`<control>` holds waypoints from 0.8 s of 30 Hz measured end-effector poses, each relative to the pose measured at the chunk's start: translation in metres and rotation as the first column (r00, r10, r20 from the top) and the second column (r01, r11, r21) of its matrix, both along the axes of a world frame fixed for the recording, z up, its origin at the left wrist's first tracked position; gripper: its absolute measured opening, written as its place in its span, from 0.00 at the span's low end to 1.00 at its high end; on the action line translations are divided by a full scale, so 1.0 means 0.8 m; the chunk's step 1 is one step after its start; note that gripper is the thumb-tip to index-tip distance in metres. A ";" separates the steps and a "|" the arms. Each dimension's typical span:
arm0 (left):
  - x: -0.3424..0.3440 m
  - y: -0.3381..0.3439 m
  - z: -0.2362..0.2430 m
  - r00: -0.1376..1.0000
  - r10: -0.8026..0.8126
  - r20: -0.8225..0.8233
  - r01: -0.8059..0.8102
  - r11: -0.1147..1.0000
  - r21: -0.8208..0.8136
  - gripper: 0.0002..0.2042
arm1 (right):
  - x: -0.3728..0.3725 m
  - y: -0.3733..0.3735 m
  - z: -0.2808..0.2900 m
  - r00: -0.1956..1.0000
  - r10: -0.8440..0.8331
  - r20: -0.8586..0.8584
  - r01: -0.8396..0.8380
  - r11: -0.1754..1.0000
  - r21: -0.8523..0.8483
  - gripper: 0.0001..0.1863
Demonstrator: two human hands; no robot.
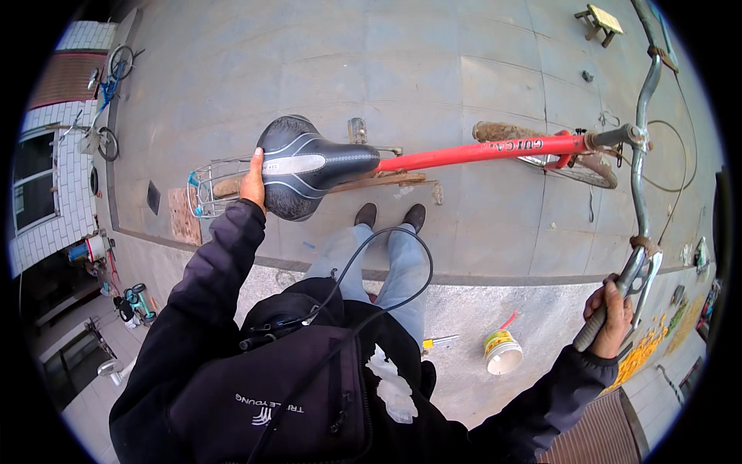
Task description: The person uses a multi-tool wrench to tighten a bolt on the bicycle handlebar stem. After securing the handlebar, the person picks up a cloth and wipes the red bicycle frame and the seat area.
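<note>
A red bicycle point(479, 155) stands across the view in front of me, saddle to the left and handlebar to the right. My left hand point(254, 184) grips the rear edge of its black and grey saddle point(297, 164); the fingers beneath are hidden. At the near end of the silver handlebar point(638, 182), my right hand point(610, 317) is closed around the grey grip point(589, 331), beside the brake lever. Behind the saddle sits a wire rear rack point(220, 182). The front wheel point(595, 170) shows partly under the red frame.
A white bucket point(504, 357) stands near my feet on the right, with a yellow-handled tool point(439, 341) left of it. A small wooden stool point(600, 23) is at the far right. Another bicycle point(108, 100) leans at the far left wall. Orange pieces point(638, 357) lie at right.
</note>
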State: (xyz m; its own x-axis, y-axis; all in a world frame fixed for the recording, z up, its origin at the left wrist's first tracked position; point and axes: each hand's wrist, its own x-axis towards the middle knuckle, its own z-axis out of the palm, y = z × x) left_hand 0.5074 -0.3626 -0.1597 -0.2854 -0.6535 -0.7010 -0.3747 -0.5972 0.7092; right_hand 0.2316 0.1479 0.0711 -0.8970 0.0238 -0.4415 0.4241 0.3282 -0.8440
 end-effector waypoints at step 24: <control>0.016 -0.021 -0.002 0.899 -0.336 0.282 0.407 0.878 -0.251 0.41 | 0.019 0.008 -0.003 0.995 -0.058 -0.075 0.082 0.924 0.374 0.20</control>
